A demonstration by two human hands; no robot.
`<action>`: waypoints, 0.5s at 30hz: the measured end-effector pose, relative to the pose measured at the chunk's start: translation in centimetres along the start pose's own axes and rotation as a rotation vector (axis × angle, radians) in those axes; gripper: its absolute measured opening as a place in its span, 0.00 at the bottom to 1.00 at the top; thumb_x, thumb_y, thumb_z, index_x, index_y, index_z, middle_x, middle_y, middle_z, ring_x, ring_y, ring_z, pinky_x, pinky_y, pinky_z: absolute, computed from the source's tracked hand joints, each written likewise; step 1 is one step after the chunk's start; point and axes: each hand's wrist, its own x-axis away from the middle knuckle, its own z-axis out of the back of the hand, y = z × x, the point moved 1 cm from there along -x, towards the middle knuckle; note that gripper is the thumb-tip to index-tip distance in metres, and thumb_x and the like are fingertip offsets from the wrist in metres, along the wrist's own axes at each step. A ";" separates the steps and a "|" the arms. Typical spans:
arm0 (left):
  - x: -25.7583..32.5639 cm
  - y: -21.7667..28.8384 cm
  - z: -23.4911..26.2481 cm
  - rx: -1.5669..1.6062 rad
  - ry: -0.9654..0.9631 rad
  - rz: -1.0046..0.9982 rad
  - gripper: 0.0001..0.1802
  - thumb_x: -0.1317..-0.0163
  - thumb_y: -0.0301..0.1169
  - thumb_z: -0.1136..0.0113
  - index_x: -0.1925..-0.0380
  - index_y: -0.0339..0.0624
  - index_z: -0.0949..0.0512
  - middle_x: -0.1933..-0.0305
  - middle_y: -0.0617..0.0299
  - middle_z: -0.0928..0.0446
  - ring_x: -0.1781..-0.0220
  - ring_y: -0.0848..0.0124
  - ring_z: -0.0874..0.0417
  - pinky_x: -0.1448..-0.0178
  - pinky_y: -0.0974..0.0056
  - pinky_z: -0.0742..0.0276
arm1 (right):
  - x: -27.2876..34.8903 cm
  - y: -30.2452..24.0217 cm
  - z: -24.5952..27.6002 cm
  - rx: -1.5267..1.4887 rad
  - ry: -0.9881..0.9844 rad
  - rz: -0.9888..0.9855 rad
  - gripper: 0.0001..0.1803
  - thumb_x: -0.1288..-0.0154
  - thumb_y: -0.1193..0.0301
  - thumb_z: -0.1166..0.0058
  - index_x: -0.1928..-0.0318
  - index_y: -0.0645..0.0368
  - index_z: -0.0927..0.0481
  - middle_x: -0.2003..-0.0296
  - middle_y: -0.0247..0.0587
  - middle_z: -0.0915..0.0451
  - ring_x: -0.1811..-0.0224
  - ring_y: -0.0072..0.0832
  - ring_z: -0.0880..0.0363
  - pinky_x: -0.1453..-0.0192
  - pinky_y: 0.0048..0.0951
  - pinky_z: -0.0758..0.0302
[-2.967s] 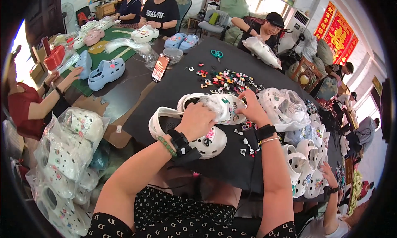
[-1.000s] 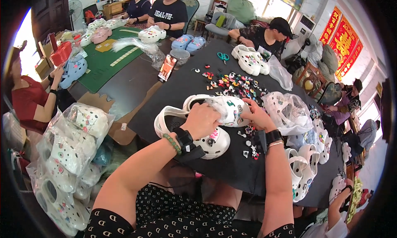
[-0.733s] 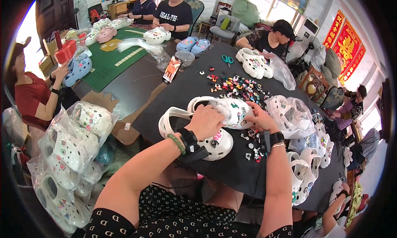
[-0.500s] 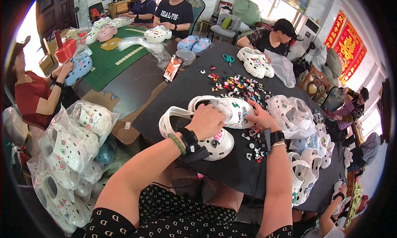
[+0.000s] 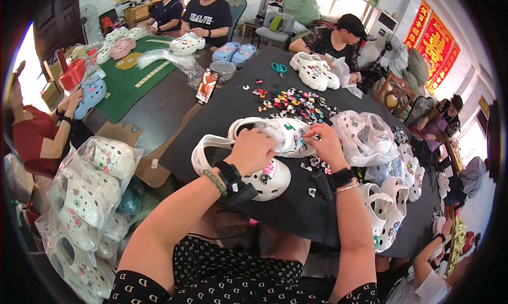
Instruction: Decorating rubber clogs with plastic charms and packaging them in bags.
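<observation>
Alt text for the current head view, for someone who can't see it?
A person's left hand rests on a charm-decorated white clog, the right hand at its toe. On the black table are a second white clog, loose colourful charms and bagged clogs; other people are nearby.

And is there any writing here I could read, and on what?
I won't copy the wording:
Red wall banners: large yellow characters.
Black T-shirt: pale capitals.
Patterned black clothing: one repeated pale letter.
Phone screen, charms on the handled white clog: any text too small.

Clogs on table, charms behind; scissors beyond
</observation>
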 end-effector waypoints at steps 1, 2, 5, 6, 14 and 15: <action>0.0 -0.1 -0.1 0.008 -0.001 -0.013 0.10 0.43 0.41 0.37 0.72 0.48 0.18 0.68 0.64 0.19 0.58 0.60 0.21 0.55 0.53 0.30 | 0.0 -0.1 0.0 0.059 -0.005 0.043 0.08 0.56 0.69 0.31 0.71 0.53 0.14 0.60 0.44 0.17 0.50 0.42 0.22 0.44 0.42 0.32; 0.2 -0.3 -0.2 -0.020 -0.008 0.006 0.10 0.43 0.41 0.37 0.73 0.48 0.18 0.69 0.64 0.19 0.58 0.60 0.21 0.55 0.53 0.29 | -0.2 -0.4 -0.5 0.099 -0.007 0.046 0.08 0.55 0.69 0.31 0.72 0.53 0.14 0.61 0.44 0.17 0.51 0.43 0.22 0.45 0.43 0.31; 0.1 -0.4 -0.4 -0.039 -0.001 0.005 0.11 0.44 0.42 0.36 0.75 0.47 0.18 0.69 0.62 0.19 0.58 0.60 0.20 0.53 0.54 0.28 | -0.3 -0.7 -0.9 0.175 0.009 0.051 0.07 0.53 0.70 0.32 0.72 0.54 0.16 0.59 0.45 0.19 0.51 0.45 0.23 0.42 0.43 0.31; 0.2 -0.5 -0.4 -0.042 -0.004 0.014 0.11 0.44 0.41 0.36 0.75 0.47 0.18 0.69 0.61 0.19 0.58 0.60 0.20 0.54 0.54 0.28 | -0.2 -0.6 -1.2 0.188 0.016 0.053 0.07 0.52 0.71 0.32 0.71 0.55 0.17 0.58 0.44 0.19 0.49 0.44 0.24 0.41 0.43 0.32; 0.1 -0.4 -0.1 -0.014 0.017 -0.026 0.10 0.44 0.41 0.36 0.73 0.47 0.18 0.69 0.63 0.18 0.58 0.60 0.20 0.56 0.53 0.28 | 0.3 -0.9 -0.9 0.060 0.065 0.072 0.07 0.50 0.75 0.35 0.70 0.58 0.20 0.55 0.44 0.20 0.46 0.42 0.25 0.39 0.42 0.33; 0.1 -0.4 -0.2 -0.018 0.017 -0.019 0.10 0.44 0.41 0.36 0.73 0.47 0.18 0.69 0.63 0.18 0.58 0.60 0.20 0.56 0.53 0.28 | 0.2 -0.7 -0.7 0.056 0.060 0.077 0.07 0.50 0.75 0.35 0.70 0.58 0.20 0.55 0.44 0.20 0.46 0.42 0.25 0.39 0.42 0.33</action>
